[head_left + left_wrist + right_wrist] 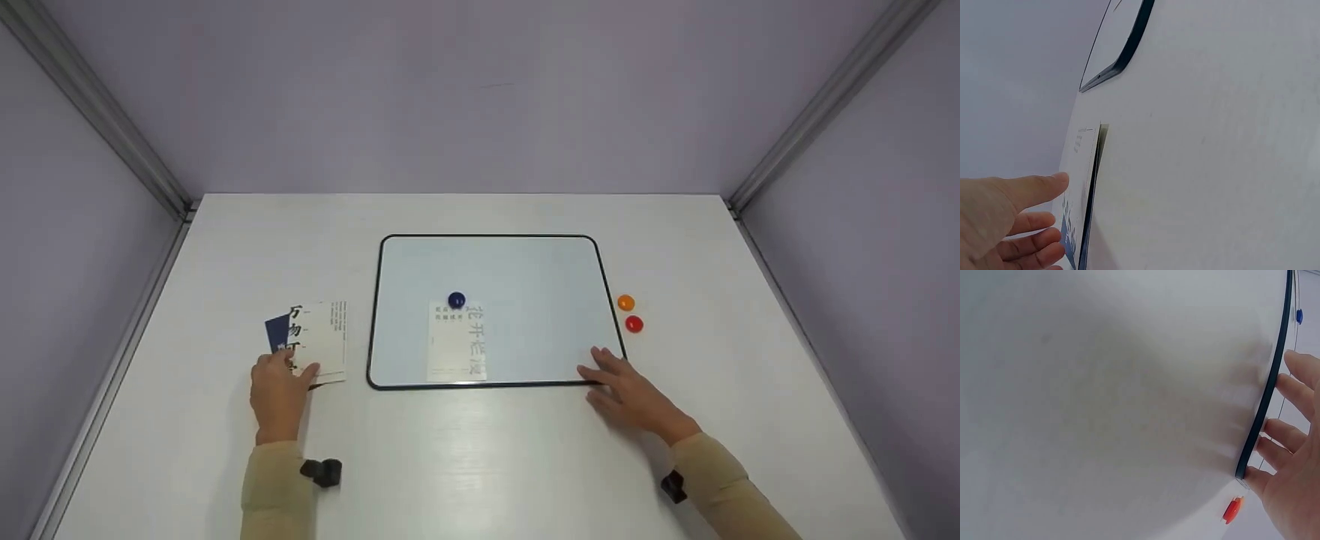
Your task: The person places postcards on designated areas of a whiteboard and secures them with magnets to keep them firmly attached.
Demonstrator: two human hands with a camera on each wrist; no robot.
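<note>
On the left, a small stack of printed paper cards (324, 341) lies fanned, with a dark blue card (277, 330) showing at its left side. My left hand (277, 397) is over the stack's near end; in the left wrist view its thumb is extended and its fingers are loosely bent beside the cards (1079, 169), not closed round them. A black-rimmed whiteboard (540, 300) lies in the middle. On it are a printed card (454, 352) and a dark blue round magnet (456, 300) at the card's top edge. My right hand (634, 397), fingers spread, rests at the board's near right corner.
An orange magnet (626, 302) and a red magnet (634, 324) lie just right of the whiteboard. The white table (480, 465) is bounded by pale walls (480, 112) at the back and sides.
</note>
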